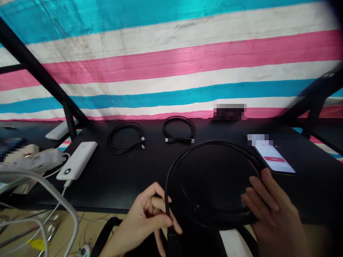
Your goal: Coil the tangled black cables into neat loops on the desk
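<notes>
A large loop of black cable (pixel 211 142) hangs between my two hands above the front edge of the black table. My left hand (pixel 151 214) grips the cable at the loop's left side, just above a thick black plug (pixel 173 242) that is partly cut off by the frame. On the right, my right hand (pixel 276 210) has its fingers wrapped round the coiled strands. Two coiled black cables lie on the table beyond: a left coil (pixel 109 142) with its light connector ends at the right, and a middle coil (pixel 179 137) with both connectors in front.
A smartphone (pixel 276 157) with a lit screen lies at the right. At the left a white power bank (pixel 77 160) has a white cable plugged in, near a white power strip (pixel 50 159). Black frame bars (pixel 40 75) slant up before a striped sheet (pixel 171 71).
</notes>
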The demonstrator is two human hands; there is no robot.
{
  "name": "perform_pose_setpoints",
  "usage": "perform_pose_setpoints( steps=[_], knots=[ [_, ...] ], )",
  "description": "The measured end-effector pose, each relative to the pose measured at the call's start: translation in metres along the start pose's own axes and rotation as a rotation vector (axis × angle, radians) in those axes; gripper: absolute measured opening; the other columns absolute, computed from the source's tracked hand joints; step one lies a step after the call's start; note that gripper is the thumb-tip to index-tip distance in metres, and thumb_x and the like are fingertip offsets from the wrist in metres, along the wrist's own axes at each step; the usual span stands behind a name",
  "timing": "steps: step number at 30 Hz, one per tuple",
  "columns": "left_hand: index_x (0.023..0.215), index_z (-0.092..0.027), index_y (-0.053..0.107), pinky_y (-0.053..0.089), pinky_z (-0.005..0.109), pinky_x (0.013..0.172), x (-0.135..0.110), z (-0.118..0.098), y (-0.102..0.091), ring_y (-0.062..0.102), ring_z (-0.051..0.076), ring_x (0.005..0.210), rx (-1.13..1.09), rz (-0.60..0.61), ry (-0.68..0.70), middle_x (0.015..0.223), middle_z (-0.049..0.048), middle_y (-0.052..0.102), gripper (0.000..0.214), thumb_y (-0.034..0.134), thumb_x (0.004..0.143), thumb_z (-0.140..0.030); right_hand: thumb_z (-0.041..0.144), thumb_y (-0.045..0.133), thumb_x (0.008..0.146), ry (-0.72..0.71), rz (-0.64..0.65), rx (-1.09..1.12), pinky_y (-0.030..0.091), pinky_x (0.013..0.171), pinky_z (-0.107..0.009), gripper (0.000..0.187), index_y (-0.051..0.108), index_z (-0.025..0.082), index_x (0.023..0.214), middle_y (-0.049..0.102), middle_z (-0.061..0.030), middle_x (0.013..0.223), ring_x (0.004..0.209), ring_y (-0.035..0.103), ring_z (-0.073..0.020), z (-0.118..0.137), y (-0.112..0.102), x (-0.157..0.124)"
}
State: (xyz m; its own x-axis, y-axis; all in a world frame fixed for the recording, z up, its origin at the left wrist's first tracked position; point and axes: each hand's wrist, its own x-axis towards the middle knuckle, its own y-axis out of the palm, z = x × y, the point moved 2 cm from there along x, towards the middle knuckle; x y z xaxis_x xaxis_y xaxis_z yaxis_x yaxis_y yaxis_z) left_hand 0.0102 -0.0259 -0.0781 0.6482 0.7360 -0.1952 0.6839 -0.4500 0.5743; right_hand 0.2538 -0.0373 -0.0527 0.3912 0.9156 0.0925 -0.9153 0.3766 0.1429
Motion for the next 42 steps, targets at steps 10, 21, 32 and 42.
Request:
perform_pose_setpoints(
  steps=[10,21,32,42],
  knots=[
    [0.063,-0.014,0.051,0.051,0.017,0.038,0.016,0.010,0.013,0.065,0.013,0.046,0.064,-0.314,-0.002,0.063,0.0049,0.072,0.027,0.078,0.060,-0.015,0.054,0.063,0.078,-0.009,0.003,-0.043,0.032,0.030,-0.027,0.026,0.066,0.032,0.064,0.045,0.0017,0.040,0.028,0.036,-0.0094,-0.003,0.000,-0.009],
    [0.103,-0.023,0.045,0.050,0.022,0.052,0.009,0.017,-0.010,0.065,0.015,0.062,0.396,-0.403,0.097,0.083,0.0000,0.068,0.075,0.091,0.045,-0.031,0.044,0.064,0.082,0.169,-0.016,0.276,0.036,0.031,-0.020,0.013,0.074,0.036,0.084,0.039,0.0055,0.035,0.023,0.028,-0.0050,-0.014,0.003,-0.017],
    [0.133,-0.025,0.040,0.037,0.014,0.041,0.002,0.000,0.015,0.041,0.004,0.032,0.077,-0.276,0.149,0.047,-0.0084,0.050,0.049,0.054,0.089,-0.043,0.028,0.067,0.083,0.609,0.344,0.847,0.016,0.022,-0.005,0.018,0.069,0.015,0.070,0.025,0.0141,0.034,0.023,0.003,0.0020,-0.025,0.030,-0.005],
    [0.080,-0.017,0.062,0.018,0.008,0.030,0.001,-0.009,0.013,0.004,0.000,0.028,-0.489,-0.220,0.074,0.034,-0.0127,0.023,0.037,0.060,0.081,-0.054,0.036,0.061,0.086,0.573,0.396,0.773,0.017,0.026,-0.006,0.028,0.066,0.017,0.066,0.030,0.0112,0.042,0.030,0.005,0.0015,-0.020,0.032,-0.008]
  ],
)
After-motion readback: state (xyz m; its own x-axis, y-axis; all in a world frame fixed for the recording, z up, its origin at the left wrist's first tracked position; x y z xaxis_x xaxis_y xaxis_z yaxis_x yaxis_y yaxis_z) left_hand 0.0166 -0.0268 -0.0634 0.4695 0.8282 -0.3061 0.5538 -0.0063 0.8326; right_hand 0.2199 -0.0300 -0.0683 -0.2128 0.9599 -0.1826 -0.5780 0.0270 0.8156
